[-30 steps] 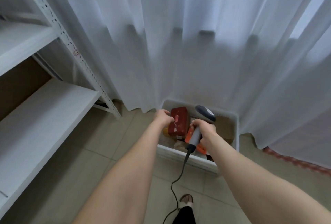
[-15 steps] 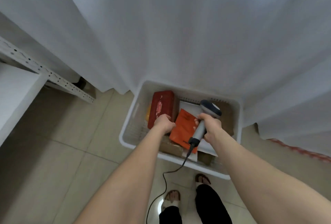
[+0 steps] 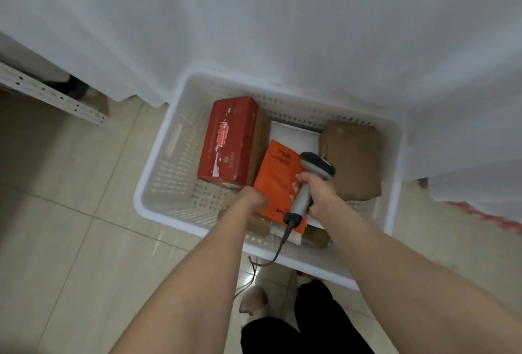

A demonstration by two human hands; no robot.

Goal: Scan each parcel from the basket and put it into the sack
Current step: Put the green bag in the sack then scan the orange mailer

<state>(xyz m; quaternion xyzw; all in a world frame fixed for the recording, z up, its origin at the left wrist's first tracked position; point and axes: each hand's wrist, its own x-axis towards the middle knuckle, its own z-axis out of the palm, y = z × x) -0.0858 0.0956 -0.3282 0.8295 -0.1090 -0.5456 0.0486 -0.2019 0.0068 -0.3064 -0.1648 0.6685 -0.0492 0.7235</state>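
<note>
Both hands had sunk deeper into the white perforated plastic basket [image 3: 159, 144] since half a second before, and the view had closed in on it. That one basket stood on the tiled floor [image 3: 70, 226] against the white curtain [image 3: 282, 28]. It held:

- one red cardboard box [image 3: 228, 141] by its left wall
- one orange flat mailer [image 3: 278, 181] in the middle, lying on one white envelope [image 3: 293, 137]
- one brown paper parcel [image 3: 353, 158] by the right wall
- two brown taped parcels [image 3: 258, 225] at the near rim

Black letters "NE" showed on the mailer; the other print was too blurred to read. The left hand [image 3: 252, 198] touched the mailer's near-left corner with its fingers hidden, so I could not tell its grip. The right hand [image 3: 317, 191] had its fingers wrapped round one grey corded scanner [image 3: 316, 165].
</note>
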